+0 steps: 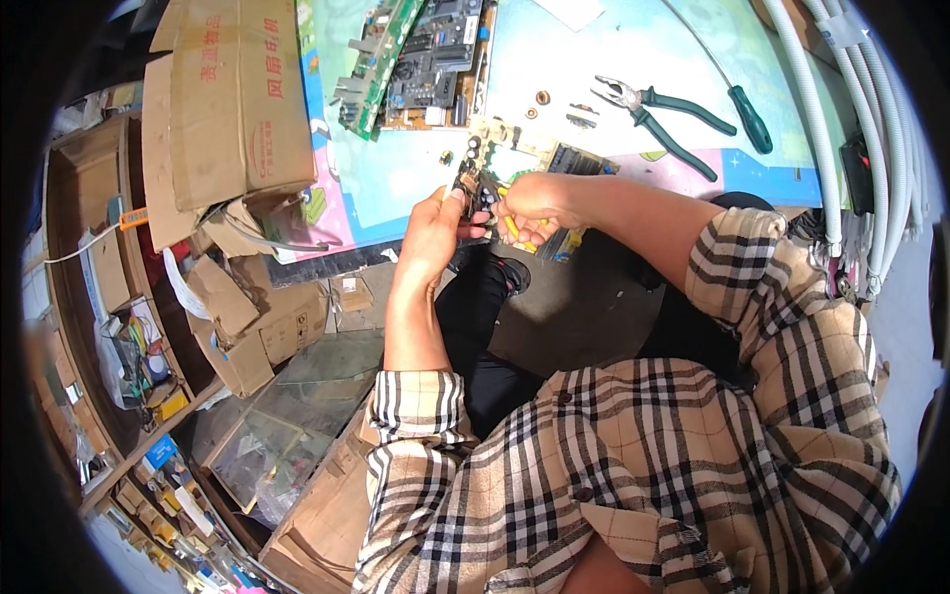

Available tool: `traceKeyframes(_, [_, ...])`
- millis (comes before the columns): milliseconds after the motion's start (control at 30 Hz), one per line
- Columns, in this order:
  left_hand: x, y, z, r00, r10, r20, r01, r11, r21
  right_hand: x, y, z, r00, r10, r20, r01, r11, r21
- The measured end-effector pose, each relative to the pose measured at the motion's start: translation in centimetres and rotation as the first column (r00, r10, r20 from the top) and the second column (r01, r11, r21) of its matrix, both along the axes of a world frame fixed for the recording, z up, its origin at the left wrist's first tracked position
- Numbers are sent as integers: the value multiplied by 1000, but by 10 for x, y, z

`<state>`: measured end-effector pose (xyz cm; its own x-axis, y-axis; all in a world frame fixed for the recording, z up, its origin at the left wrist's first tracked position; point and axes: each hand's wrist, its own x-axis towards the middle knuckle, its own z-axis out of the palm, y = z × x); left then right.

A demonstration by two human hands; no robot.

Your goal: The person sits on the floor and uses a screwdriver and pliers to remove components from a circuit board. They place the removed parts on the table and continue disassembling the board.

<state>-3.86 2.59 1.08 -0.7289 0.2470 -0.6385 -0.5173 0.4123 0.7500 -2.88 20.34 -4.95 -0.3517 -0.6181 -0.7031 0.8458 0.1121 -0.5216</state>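
My left hand (430, 233) is closed on the near left part of a pale circuit board (529, 139) with dark components and a dark block, held at the table's near edge. My right hand (539, 203) is closed round a yellow-handled hand tool (510, 223), probably small pliers or cutters, whose working end is against the components beside my left fingers and is hard to make out. A few small round parts (542, 98) lie on the table beyond the board.
The pastel-patterned table (386, 198) holds more circuit boards (430, 64), green-handled pliers (638, 104) and a screwdriver (750, 119). A cardboard box (228, 119) stands at the left, above cluttered wooden shelving (129, 139). Grey hoses (821, 119) hang at the right.
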Motion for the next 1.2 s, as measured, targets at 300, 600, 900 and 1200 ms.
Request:
traceKeyframes(300, [0,0,-4,1000,15,5,-15,1000,6,2,1,6,990,-130,57,130,991,8])
traceKeyframes(600, [-2,-3,0,992,105,74,-110,992,69,10,-10,3,976,-218,28,217,976,35])
traceKeyframes(900, [-5,-12,-12,987,117,115,-137,972,190,18,-17,-11,967,-246,65,250,965,-80])
traceKeyframes(1200, [-4,-15,-10,980,145,134,-170,964,203,7,-9,0,999,-15,-46,18,997,72])
